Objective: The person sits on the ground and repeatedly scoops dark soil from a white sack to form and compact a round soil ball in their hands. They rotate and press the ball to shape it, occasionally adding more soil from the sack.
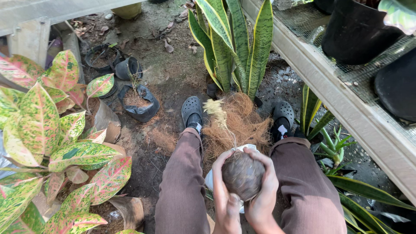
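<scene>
Both my hands clasp the husk ball: left hand (223,190) and right hand (264,190) curled tight around husk ball (242,175), above fibre pile (236,123).

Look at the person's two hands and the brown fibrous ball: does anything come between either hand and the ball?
Nothing visible does. The left hand and the right hand both cup the ball directly, fingers curled over its top and sides. A white pot shows just behind the ball, not between it and the hands.
</scene>
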